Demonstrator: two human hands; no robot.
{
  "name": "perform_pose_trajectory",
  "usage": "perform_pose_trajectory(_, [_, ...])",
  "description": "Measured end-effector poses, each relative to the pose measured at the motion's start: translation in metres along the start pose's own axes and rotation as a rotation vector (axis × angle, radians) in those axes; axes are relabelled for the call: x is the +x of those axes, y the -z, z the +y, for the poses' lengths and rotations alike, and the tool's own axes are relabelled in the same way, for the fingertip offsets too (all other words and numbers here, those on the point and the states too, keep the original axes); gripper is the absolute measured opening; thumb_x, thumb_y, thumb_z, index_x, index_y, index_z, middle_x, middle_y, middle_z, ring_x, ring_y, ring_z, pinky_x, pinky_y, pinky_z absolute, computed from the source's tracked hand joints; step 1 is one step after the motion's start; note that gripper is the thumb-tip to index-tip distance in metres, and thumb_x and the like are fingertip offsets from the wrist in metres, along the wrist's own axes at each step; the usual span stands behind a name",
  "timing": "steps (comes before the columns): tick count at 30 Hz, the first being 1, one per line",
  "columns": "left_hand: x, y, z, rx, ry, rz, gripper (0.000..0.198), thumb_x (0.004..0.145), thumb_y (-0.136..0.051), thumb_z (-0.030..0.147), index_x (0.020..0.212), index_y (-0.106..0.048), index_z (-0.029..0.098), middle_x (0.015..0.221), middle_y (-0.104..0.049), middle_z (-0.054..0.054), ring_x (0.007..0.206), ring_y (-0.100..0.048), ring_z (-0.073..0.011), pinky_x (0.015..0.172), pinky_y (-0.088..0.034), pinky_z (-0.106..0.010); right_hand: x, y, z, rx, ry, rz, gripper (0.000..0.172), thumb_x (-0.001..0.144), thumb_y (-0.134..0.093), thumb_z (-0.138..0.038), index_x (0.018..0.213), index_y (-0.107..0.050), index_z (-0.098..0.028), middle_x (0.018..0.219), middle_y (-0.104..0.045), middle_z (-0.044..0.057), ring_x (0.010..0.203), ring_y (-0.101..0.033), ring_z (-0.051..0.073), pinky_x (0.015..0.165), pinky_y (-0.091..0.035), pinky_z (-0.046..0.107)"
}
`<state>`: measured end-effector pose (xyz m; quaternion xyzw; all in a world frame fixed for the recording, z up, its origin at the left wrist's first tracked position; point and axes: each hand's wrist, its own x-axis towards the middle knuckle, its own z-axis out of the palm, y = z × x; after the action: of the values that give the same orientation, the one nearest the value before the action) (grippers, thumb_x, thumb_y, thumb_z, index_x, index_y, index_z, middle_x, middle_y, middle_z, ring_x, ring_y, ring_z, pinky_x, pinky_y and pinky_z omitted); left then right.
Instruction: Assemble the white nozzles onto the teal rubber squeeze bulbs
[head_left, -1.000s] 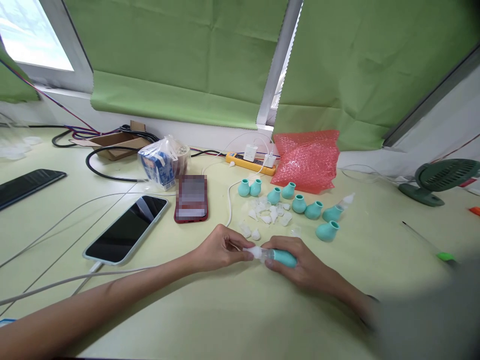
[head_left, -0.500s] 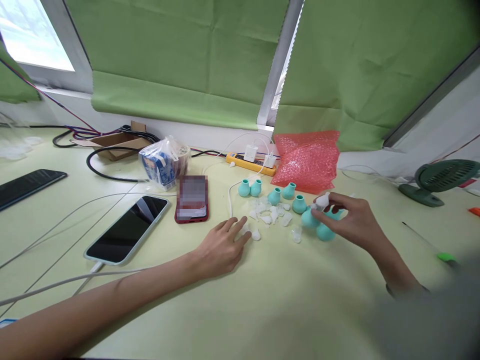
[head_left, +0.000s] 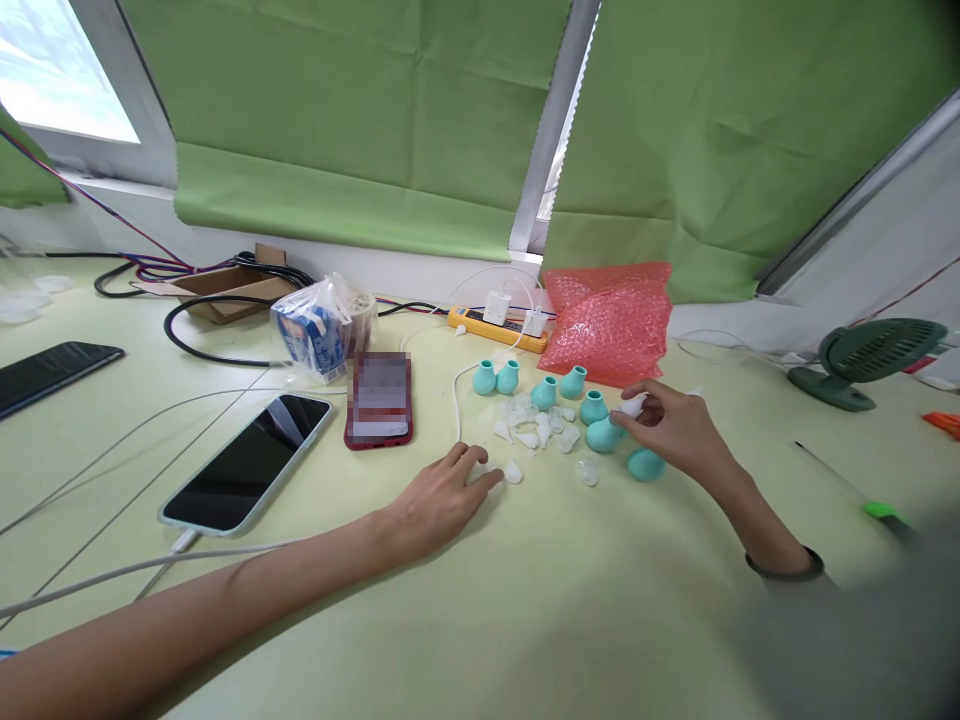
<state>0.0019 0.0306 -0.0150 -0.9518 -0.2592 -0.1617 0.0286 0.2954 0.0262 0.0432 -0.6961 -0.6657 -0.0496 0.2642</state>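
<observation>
My right hand hovers over a row of teal rubber bulbs and grips a teal bulb with a white tip fitted to it. Only the tip pokes out from my fingers. Another bulb lies just below that hand. My left hand rests on the table with its fingertips closed on a small clear tip; a second clear tip lies right beside it. A loose pile of clear tips sits between my hands, in front of the bulbs.
A red phone and a larger phone on a white cable lie to the left. Behind are a bagged carton, a yellow power strip and pink bubble wrap. A green fan stands far right.
My right hand carried the assembled bulb from the table's near middle back to the row of bulbs. My left hand let go of it and reached forward onto a clear tip.
</observation>
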Motion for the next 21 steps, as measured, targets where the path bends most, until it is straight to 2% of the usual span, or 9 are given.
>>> perform_pose_trajectory(3, [0.002, 0.003, 0.001, -0.036, 0.024, -0.014, 0.026, 0.081, -0.034, 0.011, 0.104, -0.045, 0.015, 0.105, -0.046, -0.012, 0.093, -0.045, -0.0218, 0.068, -0.048, -0.034, -0.001, 0.001, -0.002, -0.156, 0.023, 0.055, 0.028, 0.063, -0.057, -0.041, 0.082, -0.054, -0.021, 0.060, -0.060, 0.000, 0.054, -0.057, 0.017, 0.050, -0.042, 0.028])
perform_pose_trajectory(5, [0.002, 0.004, 0.002, -0.046, 0.039, -0.028, 0.023, 0.082, -0.035, 0.013, 0.102, -0.047, 0.014, 0.103, -0.048, -0.011, 0.093, -0.044, -0.0220, 0.071, -0.047, -0.035, -0.003, 0.002, -0.006, -0.265, 0.080, 0.213, 0.037, 0.063, -0.056, -0.045, 0.090, -0.054, -0.019, 0.073, -0.063, 0.004, 0.063, -0.059, 0.022, 0.053, -0.043, 0.032])
perform_pose_trajectory(7, [0.002, 0.004, 0.001, -0.040, 0.059, -0.037, 0.023, 0.082, -0.034, 0.014, 0.102, -0.047, 0.013, 0.100, -0.051, -0.011, 0.092, -0.044, -0.0220, 0.071, -0.048, -0.036, -0.007, 0.002, -0.015, -0.304, 0.214, 0.413, 0.041, 0.065, -0.056, -0.043, 0.096, -0.052, -0.015, 0.085, -0.062, 0.010, 0.076, -0.057, 0.026, 0.061, -0.044, 0.036])
perform_pose_trajectory(9, [0.002, 0.004, 0.001, -0.027, 0.065, -0.042, 0.023, 0.083, -0.033, 0.014, 0.102, -0.046, 0.014, 0.097, -0.051, -0.010, 0.090, -0.046, -0.0217, 0.068, -0.048, -0.034, -0.014, -0.003, -0.030, -0.243, 0.415, 0.480, 0.034, 0.069, -0.055, -0.036, 0.096, -0.052, -0.013, 0.087, -0.060, 0.011, 0.084, -0.055, 0.025, 0.070, -0.043, 0.037])
perform_pose_trajectory(10, [0.001, 0.004, 0.001, -0.019, 0.061, -0.042, 0.024, 0.083, -0.033, 0.014, 0.103, -0.046, 0.014, 0.096, -0.051, -0.010, 0.088, -0.046, -0.0216, 0.066, -0.048, -0.034, -0.018, -0.007, -0.038, -0.189, 0.517, 0.433, 0.030, 0.071, -0.053, -0.032, 0.095, -0.052, -0.014, 0.088, -0.060, 0.011, 0.086, -0.054, 0.024, 0.074, -0.043, 0.036])
perform_pose_trajectory(12, [0.000, 0.003, 0.000, -0.007, 0.041, -0.040, 0.025, 0.083, -0.033, 0.013, 0.104, -0.045, 0.015, 0.095, -0.050, -0.010, 0.087, -0.047, -0.0213, 0.063, -0.049, -0.032, -0.028, -0.018, -0.056, -0.086, 0.668, 0.223, 0.027, 0.075, -0.051, -0.027, 0.098, -0.051, -0.014, 0.095, -0.058, 0.011, 0.091, -0.051, 0.022, 0.077, -0.043, 0.035])
perform_pose_trajectory(15, [-0.003, -0.001, -0.001, -0.009, 0.050, 0.003, 0.026, 0.083, -0.031, 0.011, 0.105, -0.044, 0.015, 0.101, -0.046, -0.012, 0.088, -0.047, -0.0203, 0.062, -0.049, -0.031, -0.038, -0.039, -0.076, -0.090, 0.723, -0.084, 0.030, 0.078, -0.045, -0.026, 0.106, -0.048, -0.015, 0.106, -0.053, 0.012, 0.098, -0.047, 0.023, 0.079, -0.042, 0.038])
perform_pose_trajectory(17, [-0.004, -0.005, -0.001, -0.039, 0.087, 0.045, 0.026, 0.082, -0.031, 0.010, 0.104, -0.045, 0.015, 0.106, -0.042, -0.013, 0.089, -0.048, -0.0191, 0.063, -0.049, -0.029, -0.042, -0.051, -0.079, -0.119, 0.709, -0.155, 0.031, 0.079, -0.043, -0.022, 0.108, -0.048, -0.014, 0.104, -0.054, 0.012, 0.096, -0.046, 0.024, 0.079, -0.041, 0.041])
perform_pose_trajectory(21, [-0.004, -0.006, -0.001, -0.072, 0.109, 0.081, 0.032, 0.078, -0.032, 0.005, 0.107, -0.043, 0.014, 0.108, -0.039, -0.014, 0.093, -0.047, -0.0207, 0.065, -0.049, -0.031, -0.043, -0.064, -0.072, -0.093, 0.721, -0.151, 0.028, 0.075, -0.041, -0.014, 0.101, -0.051, -0.013, 0.097, -0.056, 0.012, 0.094, -0.045, 0.027, 0.079, -0.039, 0.045])
